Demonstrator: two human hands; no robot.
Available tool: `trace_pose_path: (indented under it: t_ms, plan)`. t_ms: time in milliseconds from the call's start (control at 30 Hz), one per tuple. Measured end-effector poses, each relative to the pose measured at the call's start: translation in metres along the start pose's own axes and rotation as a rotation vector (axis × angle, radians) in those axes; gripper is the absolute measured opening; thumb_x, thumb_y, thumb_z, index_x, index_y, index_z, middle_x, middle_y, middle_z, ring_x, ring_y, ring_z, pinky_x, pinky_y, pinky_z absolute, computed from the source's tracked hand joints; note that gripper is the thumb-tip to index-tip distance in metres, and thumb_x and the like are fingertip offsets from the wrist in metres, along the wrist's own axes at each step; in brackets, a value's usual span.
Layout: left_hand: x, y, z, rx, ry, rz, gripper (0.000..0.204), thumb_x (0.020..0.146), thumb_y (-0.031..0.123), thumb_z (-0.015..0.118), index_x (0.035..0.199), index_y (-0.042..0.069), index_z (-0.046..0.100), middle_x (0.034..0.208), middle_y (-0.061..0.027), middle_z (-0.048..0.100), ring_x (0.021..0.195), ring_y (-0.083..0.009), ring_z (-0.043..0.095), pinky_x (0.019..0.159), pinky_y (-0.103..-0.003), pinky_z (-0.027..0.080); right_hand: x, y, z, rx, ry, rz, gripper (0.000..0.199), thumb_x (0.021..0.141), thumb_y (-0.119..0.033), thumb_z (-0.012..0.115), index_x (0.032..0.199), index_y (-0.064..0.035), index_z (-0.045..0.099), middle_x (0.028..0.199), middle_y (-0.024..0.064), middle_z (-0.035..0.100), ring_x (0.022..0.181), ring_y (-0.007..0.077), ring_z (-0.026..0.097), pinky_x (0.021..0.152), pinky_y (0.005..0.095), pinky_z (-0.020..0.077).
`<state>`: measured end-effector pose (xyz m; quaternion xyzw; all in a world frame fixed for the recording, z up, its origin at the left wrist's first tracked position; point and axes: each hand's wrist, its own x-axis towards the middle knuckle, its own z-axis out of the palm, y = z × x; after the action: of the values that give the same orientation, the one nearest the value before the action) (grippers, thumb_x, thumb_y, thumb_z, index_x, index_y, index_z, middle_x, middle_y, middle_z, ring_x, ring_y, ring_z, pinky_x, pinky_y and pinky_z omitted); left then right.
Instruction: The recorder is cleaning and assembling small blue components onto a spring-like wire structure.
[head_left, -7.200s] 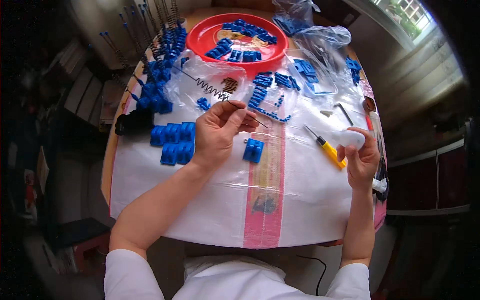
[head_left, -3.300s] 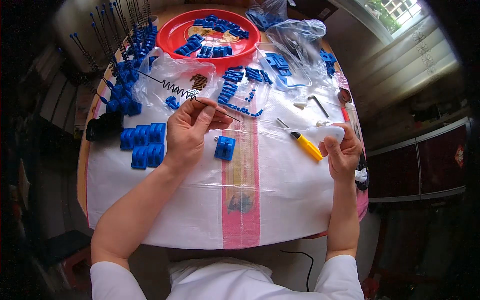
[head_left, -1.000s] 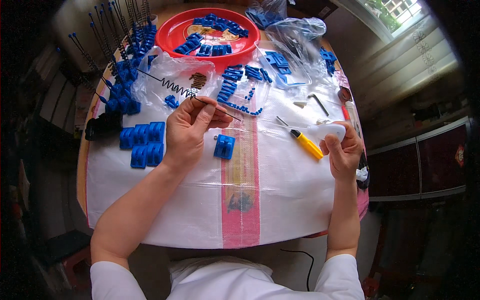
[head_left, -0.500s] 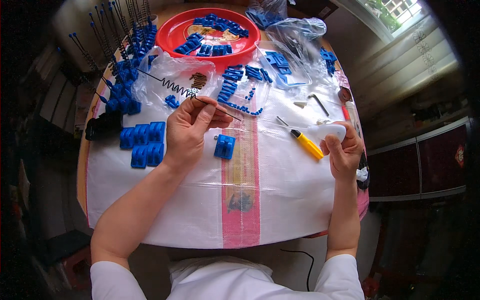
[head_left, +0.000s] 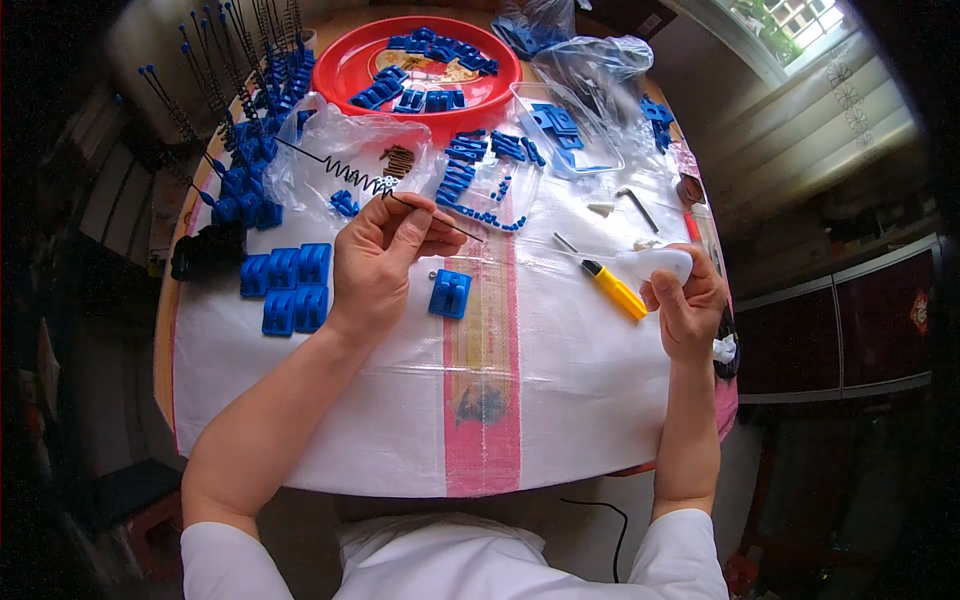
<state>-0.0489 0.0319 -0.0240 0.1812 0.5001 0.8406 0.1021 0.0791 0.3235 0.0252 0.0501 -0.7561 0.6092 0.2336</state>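
Note:
Between the fingertips of my left hand (head_left: 385,240) is a black coiled wire spring (head_left: 345,172), its straight end pointing right and toward me. My right hand (head_left: 688,295) grips a white squeeze bottle (head_left: 655,264) on its side, with a thin nozzle reaching leftward. Below that nozzle lies a yellow-handled cutter (head_left: 614,290). A single blue plastic bracket (head_left: 450,294) rests on the cloth just below my left fingers, with a tiny metal nut (head_left: 433,274) beside its upper left corner. Several more blue brackets (head_left: 285,270) stand in two rows left of my left wrist.
Blue parts fill a red basin (head_left: 330,75) at the back. Finished-looking blue pieces with upright springs (head_left: 215,90) crowd the far left edge. Plastic bags hold brown screws (head_left: 397,161) and small blue parts (head_left: 457,180). A clear tray (head_left: 605,155) and a hex key (head_left: 638,211) lie right of centre.

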Motion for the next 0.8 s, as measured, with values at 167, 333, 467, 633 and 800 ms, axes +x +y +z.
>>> trace_pose_path:
  t_ms: [167, 333, 467, 633, 800]
  plan:
    - [-0.0003, 0.0004, 0.0004, 0.009, 0.006, -0.003, 0.010, 0.098, 0.012, 0.055, 0.103, 0.005, 0.061, 0.095, -0.0096, 0.069, 0.089, -0.0211, 0.070, 0.081, -0.034, 0.059, -0.0003, 0.0000, 0.0001, 0.003, 0.004, 0.008, 0.026, 0.089, -0.020, 0.072, 0.104, -0.0014, 0.061, 0.081, 0.0041, 0.065, 0.067, 0.0060, 0.061, 0.056, 0.0191, 0.0490]
    - [-0.0002, 0.0002, 0.0000, 0.001, 0.006, -0.001, 0.010, 0.098, 0.013, 0.056, 0.103, 0.005, 0.061, 0.094, -0.0095, 0.069, 0.089, -0.0209, 0.070, 0.081, -0.034, 0.059, -0.0001, -0.0005, 0.0010, 0.000, 0.003, 0.007, 0.026, 0.089, -0.020, 0.072, 0.104, -0.0014, 0.061, 0.081, 0.0042, 0.065, 0.068, 0.0061, 0.061, 0.056, 0.0190, 0.0490]
    - [-0.0002, 0.0006, 0.0007, 0.003, 0.008, -0.008, 0.011, 0.098, 0.013, 0.056, 0.103, 0.005, 0.062, 0.094, -0.0095, 0.069, 0.089, -0.0206, 0.070, 0.081, -0.034, 0.059, -0.0005, -0.0008, 0.0008, 0.009, 0.013, 0.013, 0.026, 0.089, -0.019, 0.072, 0.105, -0.0014, 0.061, 0.081, 0.0045, 0.065, 0.067, 0.0063, 0.061, 0.056, 0.0191, 0.0493]
    - [-0.0002, 0.0020, 0.0018, 0.017, 0.010, -0.002, 0.011, 0.098, 0.013, 0.056, 0.103, 0.005, 0.062, 0.094, -0.0096, 0.069, 0.088, -0.0207, 0.070, 0.081, -0.034, 0.059, -0.0003, 0.0010, -0.0011, -0.020, -0.004, -0.002, 0.026, 0.089, -0.019, 0.071, 0.105, -0.0011, 0.061, 0.081, 0.0049, 0.065, 0.068, 0.0064, 0.061, 0.056, 0.0192, 0.0493]
    - [0.0000, 0.0017, 0.0009, 0.022, 0.003, -0.009, 0.011, 0.098, 0.013, 0.056, 0.102, 0.005, 0.062, 0.094, -0.0098, 0.069, 0.089, -0.0208, 0.070, 0.082, -0.034, 0.059, -0.0003, 0.0010, -0.0005, -0.021, 0.000, 0.002, 0.026, 0.089, -0.021, 0.071, 0.105, -0.0014, 0.061, 0.081, 0.0050, 0.065, 0.067, 0.0064, 0.062, 0.056, 0.0192, 0.0493]
